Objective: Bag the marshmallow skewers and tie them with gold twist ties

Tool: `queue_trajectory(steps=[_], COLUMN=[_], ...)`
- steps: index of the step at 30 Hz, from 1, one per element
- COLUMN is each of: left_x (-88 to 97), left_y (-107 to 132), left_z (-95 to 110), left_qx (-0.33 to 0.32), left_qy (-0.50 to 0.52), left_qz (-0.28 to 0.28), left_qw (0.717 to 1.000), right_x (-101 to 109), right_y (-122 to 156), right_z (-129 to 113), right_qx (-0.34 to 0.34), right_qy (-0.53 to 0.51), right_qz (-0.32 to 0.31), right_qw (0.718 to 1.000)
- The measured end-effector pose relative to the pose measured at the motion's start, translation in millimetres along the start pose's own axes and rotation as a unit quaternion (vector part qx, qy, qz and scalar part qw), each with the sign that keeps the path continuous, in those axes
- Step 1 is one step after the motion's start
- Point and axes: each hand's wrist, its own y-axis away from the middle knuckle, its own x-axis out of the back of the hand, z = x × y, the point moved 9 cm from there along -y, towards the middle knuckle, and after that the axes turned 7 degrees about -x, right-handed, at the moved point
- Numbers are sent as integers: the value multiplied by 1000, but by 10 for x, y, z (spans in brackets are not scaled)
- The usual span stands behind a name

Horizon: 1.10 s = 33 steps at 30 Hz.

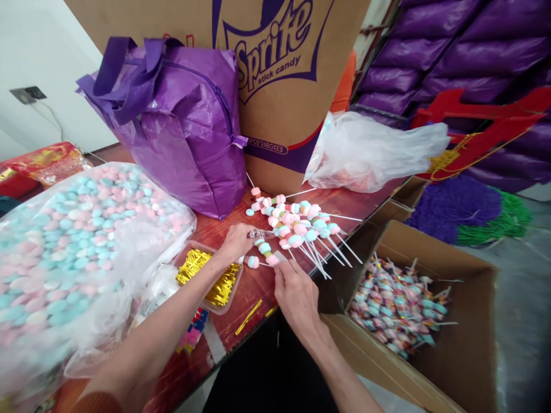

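My left hand (236, 241) is closed on a small clear wrapper (262, 234) at the top of a candy skewer (263, 252) of pink and blue marshmallow pieces. My right hand (297, 292) pinches the lower end of that same skewer near the table's front edge. Just beyond the hands lies a pile of bare candy skewers (297, 221) with white sticks fanned toward the right. A clear tray of gold twist ties (206, 275) sits under my left wrist.
A big clear bag of pink and blue candies (69, 241) fills the left. A purple tote (181, 120), a Sprite carton (275, 69) and a crumpled plastic bag (374, 152) stand behind. An open cardboard box (469, 338) of wrapped skewers sits low right.
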Motion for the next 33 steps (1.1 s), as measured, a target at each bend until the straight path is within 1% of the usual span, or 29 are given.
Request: queue_trajectory(steps=[4,8,11,14,16,19,21,23,25,27,29,31,33], left_x=[1,-2,9,77,187,379,401,340,261,218,236,305,390], left_y=[81,148,146,94,28,-118,-243,-365,-455,-495,-478,-407,-294], left_z=[52,115,127,86,44,23,41,51,47,34,3,-59,-164], left_qx=[16,20,16,21,29,24,8,-2,-2,4,13,26,42], left_qy=[-18,-28,-29,-26,-34,-63,-76,-85,-92,-95,-90,-73,-43], left_qz=[7,15,9,-1,17,79,97,95,89,84,80,70,53], left_qw=[1000,999,999,999,999,995,992,992,992,992,993,995,997], right_x=[-79,-114,-128,-100,-42,100,238,390,479,442,297,132,23], right_y=[-36,-79,-115,-141,-130,-43,49,144,212,221,171,104,76], right_z=[-54,-163,-220,-168,-54,149,194,120,-48,-245,-392,-450,-461], right_qx=[-4,2,-9,-24,-32,-40,-26,7,55,107,134,129,124], right_qy=[18,18,23,19,24,62,95,116,106,77,69,88,103], right_qz=[1,4,-12,-33,-30,6,52,113,156,157,127,102,93], right_qw=[1000,1000,1000,999,999,997,994,987,980,979,980,982,983])
